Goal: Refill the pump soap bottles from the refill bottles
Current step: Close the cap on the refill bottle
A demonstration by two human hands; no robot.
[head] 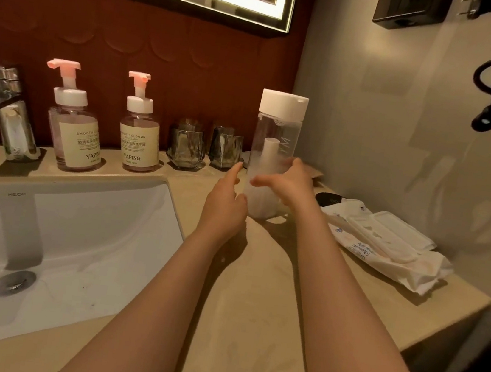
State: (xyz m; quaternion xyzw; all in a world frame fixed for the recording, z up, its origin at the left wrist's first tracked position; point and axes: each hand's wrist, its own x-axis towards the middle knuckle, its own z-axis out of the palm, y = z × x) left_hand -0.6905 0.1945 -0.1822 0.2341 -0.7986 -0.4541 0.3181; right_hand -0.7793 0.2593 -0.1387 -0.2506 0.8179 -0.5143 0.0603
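Refill bottle (277, 134) upright; right hand (287, 188) wraps it; left hand (224, 205) spread, just beside it.

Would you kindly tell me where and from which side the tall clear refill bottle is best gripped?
Grip the refill bottle round its lower barrel, below the wide white cap, coming from the front: it stands upright, its liquid sits low, and glasses stand behind it to the left.
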